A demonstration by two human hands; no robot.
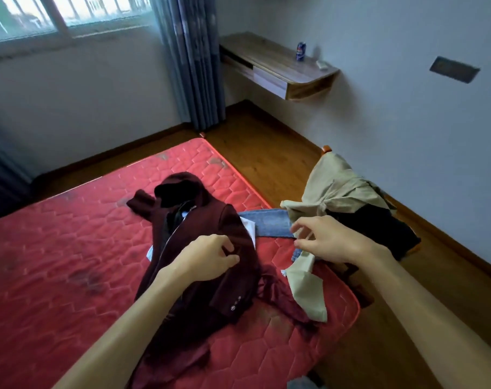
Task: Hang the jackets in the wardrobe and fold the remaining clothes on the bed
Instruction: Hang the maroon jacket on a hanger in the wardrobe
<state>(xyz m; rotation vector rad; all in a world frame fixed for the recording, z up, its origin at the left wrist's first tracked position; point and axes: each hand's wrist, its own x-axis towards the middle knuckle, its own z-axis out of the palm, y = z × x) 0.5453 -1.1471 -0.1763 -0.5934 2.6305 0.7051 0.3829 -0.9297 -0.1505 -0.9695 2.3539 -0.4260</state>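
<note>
The left hand rests on the maroon jacket, its grip curled together and pinching a bit of the cloth near the jacket's right shoulder. The right hand is over the bed's right edge with its grip closed lightly on the beige garment: thumb and forefinger pinch a strip of the beige cloth where it crosses the jeans.

From the head view, the maroon jacket lies spread on the red mattress, front side up and partly open so that a dark lining and a bit of white show down the middle. Its long axis runs from the near edge of the bed up and slightly right, with the collar at the far end, pointing toward the window, and the hem at the near end by the person's left forearm. One sleeve, with buttons at the cuff, lies along the jacket's right side, its cuff pointing toward the near edge.

The jeans lie just beside the jacket's right shoulder, stretched crosswise, long axis left to right, and reaching the mattress edge. The beige garment is heaped on a chair off the bed's right side, on top of something dark, and a long part of it trails down onto the mattress corner, pointing toward the near edge.

On the far wall a wooden shelf carries a can, beside a grey curtain.
</note>
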